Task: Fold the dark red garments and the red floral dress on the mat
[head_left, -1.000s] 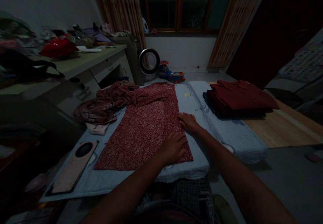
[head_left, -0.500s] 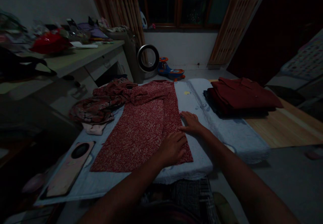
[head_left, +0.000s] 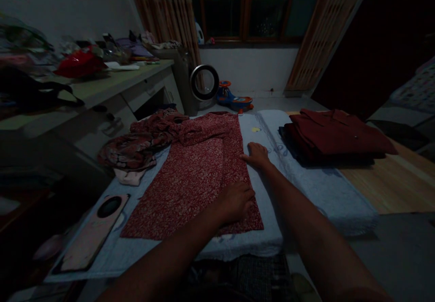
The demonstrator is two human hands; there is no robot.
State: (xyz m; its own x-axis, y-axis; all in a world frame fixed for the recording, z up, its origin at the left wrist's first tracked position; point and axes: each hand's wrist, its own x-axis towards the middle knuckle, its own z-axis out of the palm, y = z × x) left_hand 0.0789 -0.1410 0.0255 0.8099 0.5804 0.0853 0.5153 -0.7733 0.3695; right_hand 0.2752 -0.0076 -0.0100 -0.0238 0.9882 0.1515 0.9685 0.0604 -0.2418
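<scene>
A red speckled garment (head_left: 193,175) lies spread flat on a pale blue padded cover (head_left: 268,211). My left hand (head_left: 236,200) rests palm down on the garment's near right corner, fingers lying flat. My right hand (head_left: 257,153) lies flat farther up, on the garment's right edge, fingers stretched along the fold. Neither hand holds anything.
A crumpled patterned cloth (head_left: 136,143) lies at the garment's upper left. Folded dark red clothes (head_left: 336,134) are stacked on the right, beside a wooden surface (head_left: 384,179). A pink flat object (head_left: 91,231) lies near left. A cluttered desk (head_left: 102,84), a round fan (head_left: 205,82) and a toy car (head_left: 236,100) stand behind.
My right hand has slid farther up along the garment's right edge. My left hand stays on the near corner.
</scene>
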